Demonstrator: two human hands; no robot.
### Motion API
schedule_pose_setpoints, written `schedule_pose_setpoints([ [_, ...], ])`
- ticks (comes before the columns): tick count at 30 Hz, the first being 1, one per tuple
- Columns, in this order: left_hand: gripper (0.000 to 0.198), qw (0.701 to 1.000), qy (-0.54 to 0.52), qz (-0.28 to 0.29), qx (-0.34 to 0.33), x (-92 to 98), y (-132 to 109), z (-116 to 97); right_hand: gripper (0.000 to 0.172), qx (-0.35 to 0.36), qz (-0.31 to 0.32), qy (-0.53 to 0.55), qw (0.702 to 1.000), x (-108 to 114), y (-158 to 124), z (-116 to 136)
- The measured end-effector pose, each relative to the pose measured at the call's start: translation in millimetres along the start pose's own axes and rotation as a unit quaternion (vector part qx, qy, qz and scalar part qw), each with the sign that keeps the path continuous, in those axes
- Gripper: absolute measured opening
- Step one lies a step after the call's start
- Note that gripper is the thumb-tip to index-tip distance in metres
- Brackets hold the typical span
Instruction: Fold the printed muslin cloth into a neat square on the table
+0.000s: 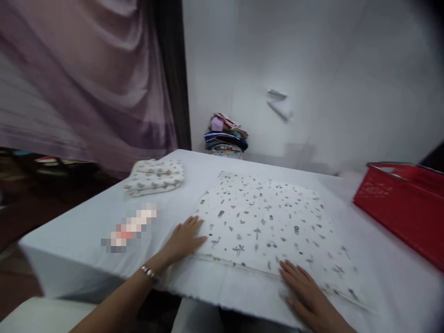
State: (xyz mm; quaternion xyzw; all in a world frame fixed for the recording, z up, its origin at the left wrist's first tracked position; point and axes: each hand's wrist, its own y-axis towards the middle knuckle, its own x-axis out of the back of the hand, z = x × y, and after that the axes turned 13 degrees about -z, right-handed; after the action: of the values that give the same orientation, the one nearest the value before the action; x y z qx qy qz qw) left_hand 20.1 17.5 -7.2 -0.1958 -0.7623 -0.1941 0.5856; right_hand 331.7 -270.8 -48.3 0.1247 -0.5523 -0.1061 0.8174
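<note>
A white cloth (249, 222) printed with small palms, flamingos and rainbows lies spread flat on the table, its near edge toward me. My left hand (183, 238) rests at the cloth's near left corner, palm down with fingers stretched out, a watch or bracelet on its wrist. At the near edge, right of the middle, my right hand (301, 289) touches the cloth with its fingers extended. Neither hand grips anything. Farther left on the table sits a folded cloth (156, 178) with a similar small print.
A red basket (402, 203) stands at the table's right side. The white-covered table (83, 236) carries a pixel-blurred item (133, 226) on its left. Behind the far edge rises a stack of folded fabrics (225, 134) by the wall. A purple curtain (114, 83) hangs at left.
</note>
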Motion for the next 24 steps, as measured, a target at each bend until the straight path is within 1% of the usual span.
schedule_pose_setpoints([
  [1,0.063,1.000,0.005,-0.003,0.007,1.9,5,-2,0.054,-0.026,0.001,0.013,1.000,6,4,2],
  [3,0.061,0.999,0.030,-0.034,-0.005,2.0,16,-4,0.051,-0.071,-0.021,0.023,0.997,19,15,0],
  [5,0.062,0.994,0.065,-0.074,-0.037,-3.6,23,-5,0.051,-0.099,-0.053,-0.002,0.994,28,25,-13],
  [6,0.062,0.992,0.080,-0.083,-0.048,-8.0,25,-4,0.052,-0.113,-0.062,-0.027,0.991,31,28,-23],
  [8,0.063,0.991,0.096,-0.077,-0.053,-17.8,27,1,0.054,-0.160,-0.059,-0.084,0.982,33,30,-45],
  [11,0.060,0.991,0.109,-0.054,-0.060,-28.3,28,13,0.060,-0.228,-0.018,-0.130,0.965,29,22,-69],
  [14,0.051,0.986,0.129,-0.042,-0.101,-31.6,28,23,0.064,-0.246,0.011,-0.114,0.962,28,14,-73],
  [17,0.050,0.978,0.136,-0.051,-0.147,-32.6,26,31,0.066,-0.273,0.013,-0.046,0.961,36,15,-73],
  [18,0.051,0.977,0.136,-0.059,-0.155,-33.1,26,32,0.066,-0.287,-0.001,-0.018,0.958,40,18,-76],
  [20,0.051,0.975,0.136,-0.072,-0.163,-34.1,25,34,0.065,-0.312,-0.060,0.031,0.948,49,28,-90],
  [22,0.051,0.974,0.134,-0.079,-0.164,-35.9,25,35,0.061,-0.333,-0.142,0.054,0.930,57,44,-114],
  [24,0.051,0.979,0.127,-0.073,-0.145,-39.6,26,36,0.052,-0.374,-0.205,0.051,0.903,65,67,-145],
])
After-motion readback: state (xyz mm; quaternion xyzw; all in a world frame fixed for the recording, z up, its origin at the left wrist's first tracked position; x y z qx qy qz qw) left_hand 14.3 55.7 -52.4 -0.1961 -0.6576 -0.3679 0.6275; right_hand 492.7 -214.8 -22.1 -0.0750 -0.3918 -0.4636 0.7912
